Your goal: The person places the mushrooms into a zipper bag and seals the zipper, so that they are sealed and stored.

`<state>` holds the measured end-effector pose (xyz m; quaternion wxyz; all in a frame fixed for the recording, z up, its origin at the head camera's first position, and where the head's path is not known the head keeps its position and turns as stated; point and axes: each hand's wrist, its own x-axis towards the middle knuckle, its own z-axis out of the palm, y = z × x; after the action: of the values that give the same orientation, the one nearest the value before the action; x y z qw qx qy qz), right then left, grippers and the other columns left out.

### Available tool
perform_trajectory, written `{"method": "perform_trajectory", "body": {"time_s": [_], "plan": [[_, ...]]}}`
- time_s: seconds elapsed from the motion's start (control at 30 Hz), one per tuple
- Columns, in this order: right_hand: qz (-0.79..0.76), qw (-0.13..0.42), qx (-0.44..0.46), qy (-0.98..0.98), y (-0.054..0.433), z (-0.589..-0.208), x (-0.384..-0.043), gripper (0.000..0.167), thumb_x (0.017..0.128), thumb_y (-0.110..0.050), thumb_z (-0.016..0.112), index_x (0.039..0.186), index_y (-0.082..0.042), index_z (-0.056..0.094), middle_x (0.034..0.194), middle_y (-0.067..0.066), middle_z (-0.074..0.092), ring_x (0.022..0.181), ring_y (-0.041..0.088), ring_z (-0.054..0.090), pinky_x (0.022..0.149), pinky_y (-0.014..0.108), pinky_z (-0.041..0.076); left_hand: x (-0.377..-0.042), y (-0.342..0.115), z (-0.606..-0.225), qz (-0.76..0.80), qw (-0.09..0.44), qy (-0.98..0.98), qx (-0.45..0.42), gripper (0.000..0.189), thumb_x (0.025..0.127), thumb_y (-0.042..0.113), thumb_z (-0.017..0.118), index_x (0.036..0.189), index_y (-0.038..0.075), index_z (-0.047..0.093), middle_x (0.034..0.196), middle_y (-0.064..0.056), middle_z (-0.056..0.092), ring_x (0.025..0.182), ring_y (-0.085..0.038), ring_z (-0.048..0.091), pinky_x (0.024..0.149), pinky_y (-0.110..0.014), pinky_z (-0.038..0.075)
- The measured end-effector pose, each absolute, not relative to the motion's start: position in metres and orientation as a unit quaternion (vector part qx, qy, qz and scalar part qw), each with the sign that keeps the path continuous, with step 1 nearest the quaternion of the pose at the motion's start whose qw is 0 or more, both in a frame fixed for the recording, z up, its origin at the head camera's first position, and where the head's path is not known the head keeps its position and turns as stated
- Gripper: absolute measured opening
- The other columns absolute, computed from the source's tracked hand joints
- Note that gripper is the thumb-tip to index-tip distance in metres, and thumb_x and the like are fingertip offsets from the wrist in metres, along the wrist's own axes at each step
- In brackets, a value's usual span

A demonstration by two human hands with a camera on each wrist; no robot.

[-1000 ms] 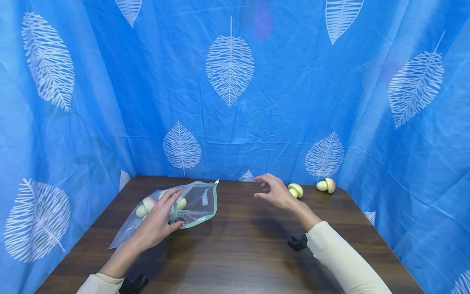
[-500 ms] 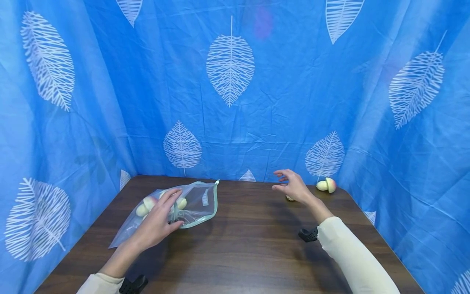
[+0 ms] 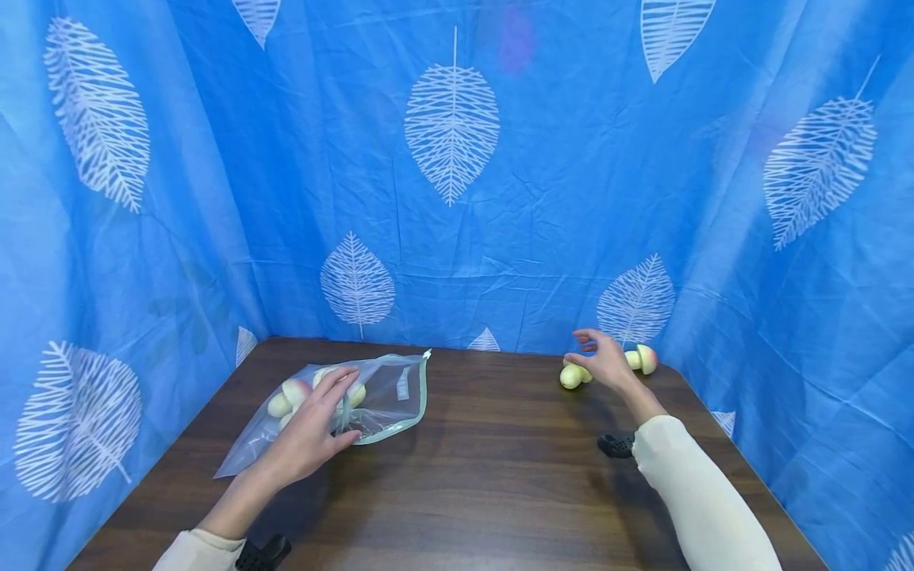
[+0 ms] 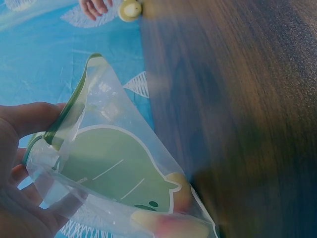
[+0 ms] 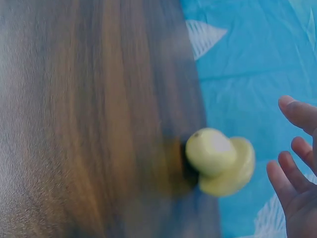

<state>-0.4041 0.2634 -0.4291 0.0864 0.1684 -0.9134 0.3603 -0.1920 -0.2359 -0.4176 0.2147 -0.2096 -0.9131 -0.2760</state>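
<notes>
A clear zip bag [image 3: 389, 400] with a pale green edge lies at the left of the table, with mushroom-shaped toys [image 3: 278, 406] inside. My left hand [image 3: 310, 432] holds it near its mouth; the left wrist view shows the thumb on the green zip edge and fingers behind the film. A green animal print [image 4: 114, 168] covers the bag's side. At the back right, my right hand [image 3: 607, 363] is beside a pale yellow toy mushroom [image 3: 571, 376]. In the right wrist view, its fingers are spread apart from that mushroom [image 5: 210, 153].
Another toy mushroom [image 3: 647, 359], with a pinkish cap, lies beyond my right hand near the table's back right corner. Blue cloth [image 3: 450, 238] with white leaf prints hangs round the back and sides of the dark wooden table [image 3: 464, 476].
My right hand has moved to the right across the back of the table, past the nearer mushroom, which now shows left of the fingers. The left hand and the bag stay in place.
</notes>
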Motion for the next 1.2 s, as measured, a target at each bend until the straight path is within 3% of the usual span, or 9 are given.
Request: {"method": "perform_trajectory", "body": {"time_s": [0.33, 0.57, 0.77, 1.03, 1.2], "plan": [[0.362, 0.085, 0.108, -0.922, 0.279, -0.461, -0.411, 0.065, 0.099, -0.022, 0.072, 0.150, 0.008, 0.045, 0.149, 0.033, 0.044, 0.133, 0.051, 0.044, 0.104, 0.063, 0.041, -0.192, -0.236, -0.416, -0.271, 0.213, -0.916, -0.206, 0.086, 0.074, 0.001, 0.093, 0.147, -0.009, 0.047, 0.150, -0.024, 0.044, 0.132, -0.044, 0.049, 0.102, -0.059, 0.047], [0.385, 0.031, 0.082, -0.919, 0.276, -0.480, -0.411, 0.074, 0.103, -0.027, 0.067, 0.160, 0.002, 0.030, 0.158, 0.033, 0.031, 0.142, 0.054, 0.030, 0.110, 0.068, 0.031, -0.192, -0.237, -0.417, -0.272, 0.217, -0.914, -0.209, 0.086, 0.074, 0.000, 0.092, 0.147, -0.009, 0.047, 0.150, -0.024, 0.045, 0.132, -0.043, 0.049, 0.102, -0.058, 0.047], [0.414, 0.030, 0.065, -0.907, 0.274, -0.489, -0.412, 0.069, 0.102, -0.025, 0.068, 0.158, 0.000, 0.034, 0.157, 0.031, 0.034, 0.140, 0.051, 0.034, 0.111, 0.064, 0.032, -0.192, -0.238, -0.418, -0.274, 0.216, -0.914, -0.206, 0.087, 0.074, 0.000, 0.093, 0.147, -0.009, 0.047, 0.150, -0.024, 0.044, 0.132, -0.043, 0.049, 0.101, -0.058, 0.048], [0.437, 0.060, 0.049, -0.896, 0.279, -0.487, -0.409, 0.058, 0.096, -0.020, 0.077, 0.139, 0.003, 0.046, 0.146, 0.032, 0.046, 0.129, 0.048, 0.045, 0.102, 0.057, 0.040, -0.194, -0.238, -0.418, -0.277, 0.214, -0.913, -0.211, 0.086, 0.074, 0.000, 0.092, 0.146, -0.009, 0.048, 0.150, -0.024, 0.045, 0.132, -0.043, 0.049, 0.102, -0.058, 0.047], [0.432, 0.070, 0.047, -0.898, 0.281, -0.485, -0.405, 0.054, 0.094, -0.017, 0.078, 0.134, 0.003, 0.048, 0.140, 0.032, 0.050, 0.124, 0.047, 0.048, 0.099, 0.054, 0.042, -0.194, -0.238, -0.419, -0.278, 0.213, -0.913, -0.211, 0.086, 0.074, 0.000, 0.092, 0.147, -0.009, 0.047, 0.150, -0.024, 0.044, 0.132, -0.043, 0.049, 0.102, -0.058, 0.047]]}}
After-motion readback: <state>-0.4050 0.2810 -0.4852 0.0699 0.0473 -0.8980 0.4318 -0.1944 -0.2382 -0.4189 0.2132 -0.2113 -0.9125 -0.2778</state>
